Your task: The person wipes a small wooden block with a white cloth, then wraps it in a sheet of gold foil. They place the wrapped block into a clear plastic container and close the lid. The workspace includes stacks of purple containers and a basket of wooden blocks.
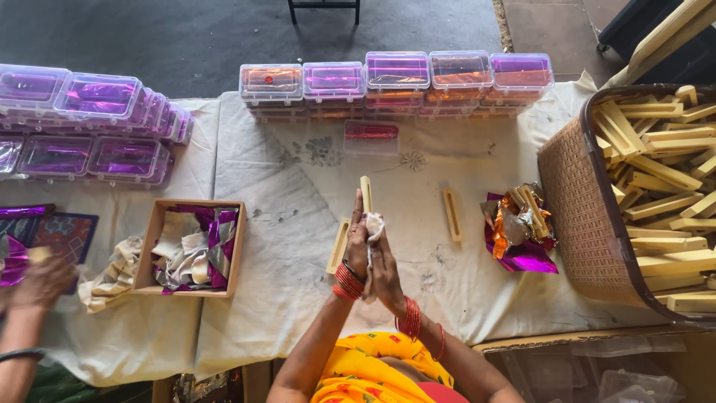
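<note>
Glossy foil [522, 250] — matt wooden stick [366, 192], cloth tablecloth [298, 186].

One head-worn camera looks steeply down at the cloth-covered table [298, 186].

A table covered by a pale cloth [298, 179] with a faint flower print fills the frame. Along its top edge runs a row of clear lidded boxes [395, 78] holding purple and orange foil; more such boxes [82, 123] crowd the upper left. Left of centre sits an open wooden tray [190, 246] of foil scraps. A brown woven basket [589, 216] of cream sticks stands at right, crumpled foil [518, 227] beside it, and loose cream sticks [452, 214] lie mid-frame.
</note>
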